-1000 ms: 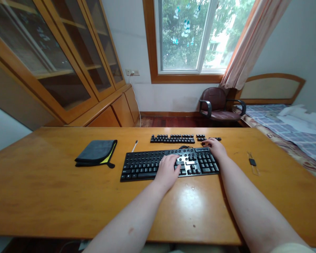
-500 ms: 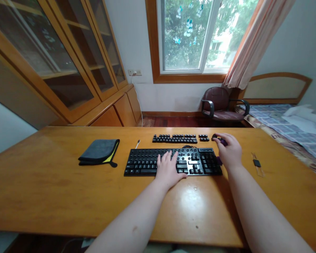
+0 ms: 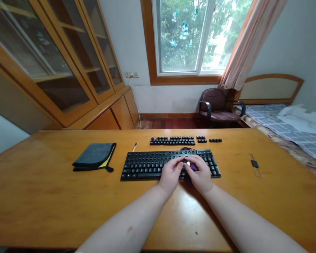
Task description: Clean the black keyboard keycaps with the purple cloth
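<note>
A black keyboard (image 3: 144, 175) lies on the wooden table, with some of its keycaps off on the right side. Over that part my left hand (image 3: 171, 172) and my right hand (image 3: 201, 174) meet at the fingertips. Both are closed in a pinch around a small black piece (image 3: 184, 161), which looks like a keycap. A purple object (image 3: 194, 167) is tucked in my right hand, mostly hidden by the fingers, so its kind does not show. Loose black keycaps (image 3: 172, 142) lie in rows behind the keyboard, with a short row (image 3: 215, 140) at their right end.
A folded grey cloth with yellow lining (image 3: 94, 154) lies left of the keyboard. Near its back edge is a small white stick with a dark tip (image 3: 135, 147). A small black piece with thin wire loops (image 3: 254, 164) lies at the right. Beyond the table stands a chair (image 3: 216, 105).
My right hand has come from the keycap row leftward over the keyboard, bringing the black piece and the purple object. My left hand has lifted from lying flat on the keys into a pinch.
</note>
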